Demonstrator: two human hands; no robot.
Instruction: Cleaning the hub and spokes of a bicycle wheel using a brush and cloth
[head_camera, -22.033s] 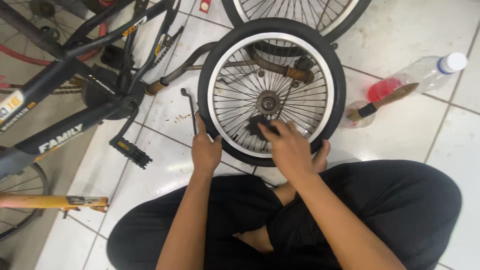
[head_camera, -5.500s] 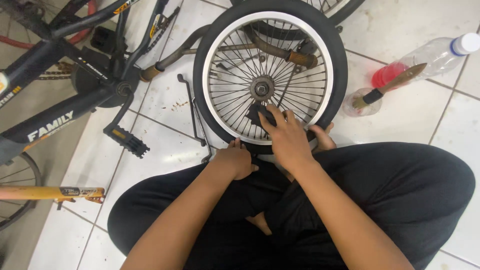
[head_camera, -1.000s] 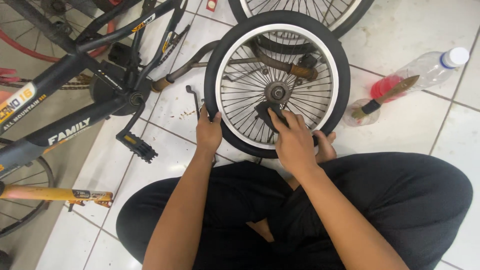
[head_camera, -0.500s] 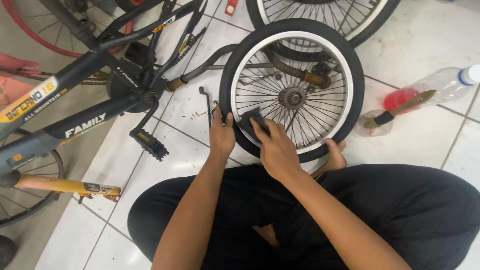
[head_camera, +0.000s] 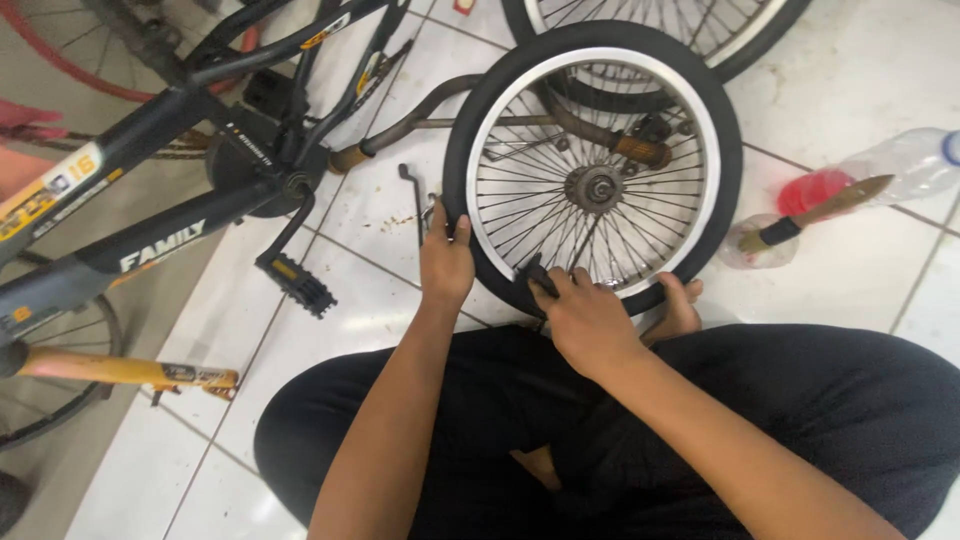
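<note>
We've got the small wheel (head_camera: 593, 170) flat on the tiles at our knees. Our left hand (head_camera: 446, 262) grips its tyre's left edge, right hand (head_camera: 585, 318) pinches a dark rag (head_camera: 537, 277) on the near rim. Bike frame (head_camera: 170, 190) crowds the left; bottle (head_camera: 890, 170) sits to the right.

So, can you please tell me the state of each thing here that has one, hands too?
Left hand: gripping the tyre at the wheel's left edge.
Right hand: pressing a small dark piece against the lower rim.
Wheel: off the bike, tyre on, propped by the hands.
Bicycle frame: lying on the tiled floor.
Plastic bottle: lying on its side, red liquid inside.
Brush: resting across a small clear cup.
</note>
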